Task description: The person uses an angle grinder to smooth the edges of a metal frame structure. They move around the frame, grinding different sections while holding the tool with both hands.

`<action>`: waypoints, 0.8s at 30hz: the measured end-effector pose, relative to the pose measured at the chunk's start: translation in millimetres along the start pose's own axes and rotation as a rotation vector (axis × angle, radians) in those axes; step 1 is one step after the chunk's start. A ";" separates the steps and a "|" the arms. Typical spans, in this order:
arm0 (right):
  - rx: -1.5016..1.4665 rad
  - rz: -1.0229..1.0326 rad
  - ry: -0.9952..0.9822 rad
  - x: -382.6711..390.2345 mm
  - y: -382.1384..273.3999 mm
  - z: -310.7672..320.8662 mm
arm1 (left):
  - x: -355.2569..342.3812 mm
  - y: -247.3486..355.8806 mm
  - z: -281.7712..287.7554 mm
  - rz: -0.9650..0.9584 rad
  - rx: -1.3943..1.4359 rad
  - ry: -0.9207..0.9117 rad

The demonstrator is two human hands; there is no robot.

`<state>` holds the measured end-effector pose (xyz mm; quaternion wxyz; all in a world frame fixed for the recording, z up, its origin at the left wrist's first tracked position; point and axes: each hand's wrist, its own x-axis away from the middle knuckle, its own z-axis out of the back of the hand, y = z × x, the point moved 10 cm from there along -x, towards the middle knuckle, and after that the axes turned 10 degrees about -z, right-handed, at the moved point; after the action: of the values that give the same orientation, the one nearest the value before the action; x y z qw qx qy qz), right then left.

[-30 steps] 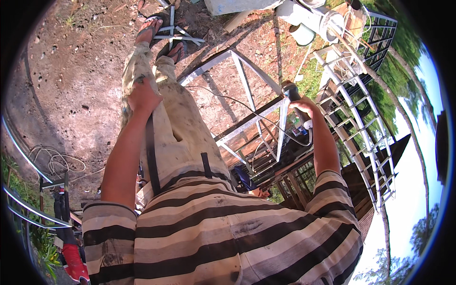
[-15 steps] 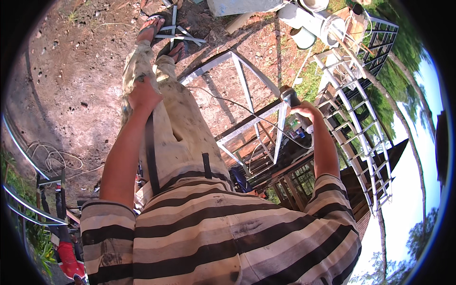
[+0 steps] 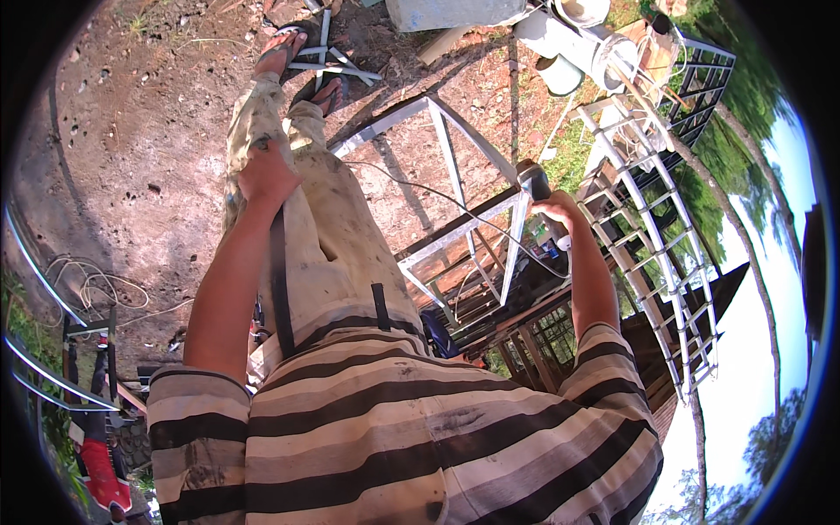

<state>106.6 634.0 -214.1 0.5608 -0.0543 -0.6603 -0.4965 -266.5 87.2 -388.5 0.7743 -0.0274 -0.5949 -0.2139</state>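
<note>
My right hand (image 3: 556,210) is wrapped round the body of a corded power tool (image 3: 535,181), which looks like an angle grinder. Its dark head is up against or just above the corner of a welded metal frame (image 3: 477,140) made of pale square tubing; I cannot tell whether they touch. A thin dark cable (image 3: 420,185) arcs across the frame near the tool. My left hand (image 3: 268,175) rests closed on my trouser leg by the knee, fingers curled under; anything inside it is hidden.
Cut metal bars (image 3: 328,66) lie beside my sandalled feet. White buckets (image 3: 560,74) and a pale block (image 3: 451,12) stand at the far side. A white ladder-like frame (image 3: 652,210) rises on the right. A coiled cord (image 3: 92,284) lies left; a person in red (image 3: 103,472) is at lower left.
My right hand and the tool have shifted very slightly, the forearm a little to the left. The person in red has moved a bit left and down. My left hand stays put.
</note>
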 end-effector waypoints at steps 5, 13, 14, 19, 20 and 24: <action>0.097 -0.002 0.025 -0.4 -3.6 -4.0 | 1.4 0.9 -1.7 0.002 -0.005 -0.001; -0.197 -0.063 -0.136 0.7 16.4 -9.1 | 0.8 -1.4 -9.4 0.009 0.020 0.004; -0.209 -0.083 -0.147 12.1 9.5 -2.7 | 0.9 -2.0 -8.9 0.012 0.019 -0.001; -0.231 -0.115 -0.098 -6.1 36.8 -6.5 | 0.2 -0.9 -8.3 -0.001 0.019 0.008; -0.257 -0.113 -0.129 -1.5 33.3 -5.3 | -0.8 -0.5 -6.7 0.002 0.014 0.009; -0.280 -0.108 -0.194 40.1 8.6 3.1 | 1.9 -0.1 -8.5 0.015 0.008 0.002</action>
<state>95.3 621.1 -176.8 0.4539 -0.1440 -0.6377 -0.6054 -258.4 84.0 -389.2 0.7766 -0.0284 -0.5948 -0.2059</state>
